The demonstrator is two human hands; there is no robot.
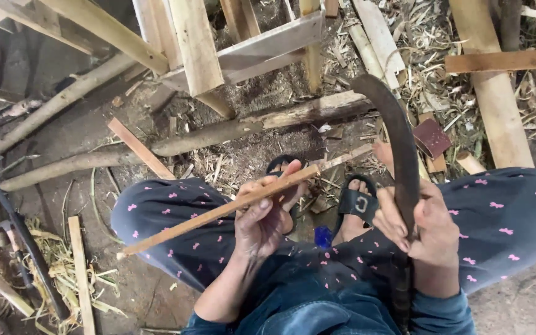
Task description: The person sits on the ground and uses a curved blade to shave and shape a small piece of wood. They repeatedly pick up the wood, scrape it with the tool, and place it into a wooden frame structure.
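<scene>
Diagonally, wooden stick (218, 211) in left hand (265, 217), tip upper-right

A single head-worn camera looks steeply down from close above the seated person's lap, facing forward over the knees to the littered ground (94, 130) and a wooden frame (243, 49) beyond. Both hands sit near the lens; no second view overlaps.
</scene>
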